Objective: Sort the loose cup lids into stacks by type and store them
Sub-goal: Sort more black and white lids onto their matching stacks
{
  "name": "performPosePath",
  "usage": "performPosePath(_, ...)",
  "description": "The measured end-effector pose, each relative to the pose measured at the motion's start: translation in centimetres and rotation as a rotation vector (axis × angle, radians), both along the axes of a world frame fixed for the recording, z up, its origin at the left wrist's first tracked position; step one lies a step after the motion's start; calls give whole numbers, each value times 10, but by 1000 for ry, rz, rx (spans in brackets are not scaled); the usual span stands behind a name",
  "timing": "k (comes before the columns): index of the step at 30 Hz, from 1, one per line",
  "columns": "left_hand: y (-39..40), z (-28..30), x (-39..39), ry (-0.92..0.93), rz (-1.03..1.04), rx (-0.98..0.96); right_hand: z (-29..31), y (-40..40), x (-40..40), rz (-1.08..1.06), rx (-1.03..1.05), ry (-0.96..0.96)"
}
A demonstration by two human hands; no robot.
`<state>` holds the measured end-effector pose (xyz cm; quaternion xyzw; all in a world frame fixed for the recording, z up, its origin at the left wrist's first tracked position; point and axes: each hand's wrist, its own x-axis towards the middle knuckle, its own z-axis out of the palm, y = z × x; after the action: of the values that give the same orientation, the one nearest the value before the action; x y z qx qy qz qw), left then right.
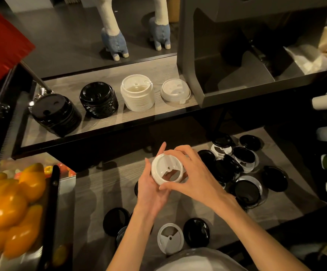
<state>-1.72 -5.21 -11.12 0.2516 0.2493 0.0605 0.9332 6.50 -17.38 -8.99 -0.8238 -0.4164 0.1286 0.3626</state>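
- Your left hand [151, 189] cradles a white lid [167, 171] from below, palm up, fingers curled round its left rim; the grip holds the lid.
- Your right hand [193, 173] pinches the same white lid, thumb at the near rim and fingertips over the far rim; this grip, too, is closed on the lid.
- The white lid sits tilted toward you above the lower table [104, 192], its sip opening and a small centre hole visible.
- On the upper shelf [158, 69] four stacks stand in a row: a flat black stack [56, 116] at far left, a domed black stack [99, 99] beside it, a tall translucent stack [137, 92], and a short white stack [175, 90] at the right end.
- To the right of your hands, a loose pile of lids [242, 169], black and white mixed, lies on the lower table, several overlapping.
- Near your forearms lie a grey lid [170, 238], a black lid [196, 231] just beside it, and another black lid [115, 221] to the left.
- A tray of orange peppers [14, 208] occupies the lower left.
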Motion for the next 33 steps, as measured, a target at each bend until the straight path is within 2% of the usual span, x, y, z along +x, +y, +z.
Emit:
performPosePath(7,22,18,2,6,-45,47,19,4,13,141,-31,85)
performPosePath(17,65,80,19,-38,-67,191,80,35,49,214,119,117)
performPosePath(20,80,104,24,-21,-21,425,108,53,70,208,150,67)
performPosePath(25,96,116,30,142,347,850,145,98,119,74,114,-80)
performPosePath(33,100,99,48,213,296,1009,151,154,155,129,-92,-119)
